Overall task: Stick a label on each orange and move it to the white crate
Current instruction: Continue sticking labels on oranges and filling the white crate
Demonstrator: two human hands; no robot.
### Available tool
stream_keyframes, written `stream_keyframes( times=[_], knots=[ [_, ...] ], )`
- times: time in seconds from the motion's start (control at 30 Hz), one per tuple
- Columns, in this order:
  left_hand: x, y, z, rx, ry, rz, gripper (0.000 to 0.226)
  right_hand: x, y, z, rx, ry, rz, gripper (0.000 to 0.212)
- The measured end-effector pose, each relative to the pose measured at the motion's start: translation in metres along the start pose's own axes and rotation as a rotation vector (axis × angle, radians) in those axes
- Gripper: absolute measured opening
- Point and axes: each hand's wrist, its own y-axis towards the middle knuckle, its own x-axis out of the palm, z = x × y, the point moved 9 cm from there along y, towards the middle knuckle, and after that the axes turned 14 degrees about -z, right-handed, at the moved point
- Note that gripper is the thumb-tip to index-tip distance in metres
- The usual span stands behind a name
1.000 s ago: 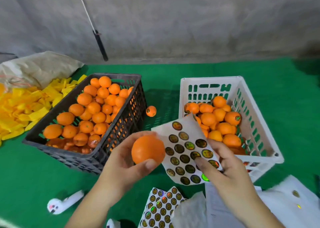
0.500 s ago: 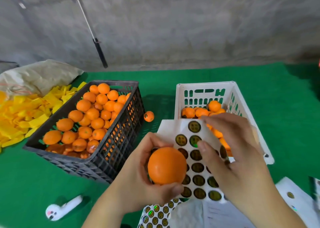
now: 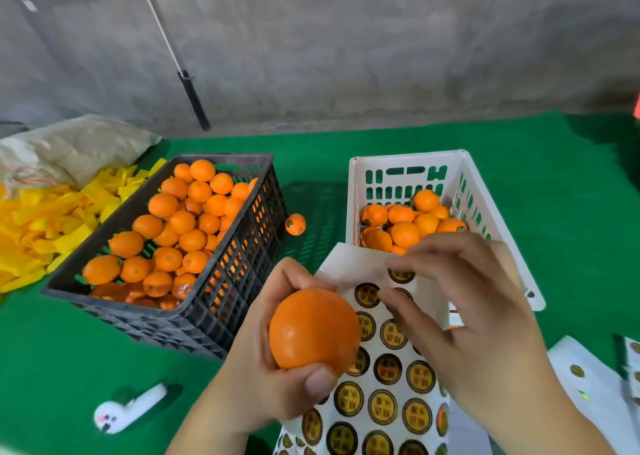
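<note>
My left hand [image 3: 263, 361] grips one orange [image 3: 313, 328] at lower centre, over the left edge of a white label sheet [image 3: 388, 395] covered with round gold-and-black stickers. My right hand [image 3: 464, 319] lies over the top of that sheet, its thumb and forefinger curled at a sticker near the upper rows; whether a sticker is lifted is hidden. Just beyond stands the white crate [image 3: 356, 191], partly filled with oranges. At the left, the black crate [image 3: 221, 302] is heaped with oranges.
A single orange [image 3: 295, 224] lies on the green mat [image 3: 554, 195] between the crates. Yellow paper strips [image 3: 41, 219] and a beige sack [image 3: 76, 146] fill the far left. A small white device [image 3: 128, 408] lies near the front left. More label sheets [image 3: 588, 378] lie at the right.
Both hands and the sheet came closer to me and lower. The orange moved right over the sheet's edge. My right hand shifted from the sheet's lower side to its top rows.
</note>
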Motion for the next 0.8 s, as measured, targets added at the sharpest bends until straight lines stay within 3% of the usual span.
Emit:
stream_keyframes(
  times=[0.2, 0.47, 0.63, 0.8],
  knots=[
    [0.007, 0.003, 0.01, 0.011, 0.048, -0.018, 0.063, 0.001, -0.005, 0.017, 0.192, 0.215, -0.073, 0.037],
    [0.011, 0.0, 0.015, 0.009, 0.022, -0.021, 0.062, -0.003, -0.003, 0.017, 0.166, 0.346, -0.164, 0.014],
    [0.015, 0.001, 0.016, 0.003, -0.036, -0.052, 0.063, -0.002, -0.001, 0.014, 0.073, 0.163, -0.264, 0.029],
    [0.022, 0.004, 0.017, 0.004, -0.06, -0.098, 0.063, 0.005, -0.002, 0.013, 0.023, 0.116, -0.341, 0.018]
  ],
)
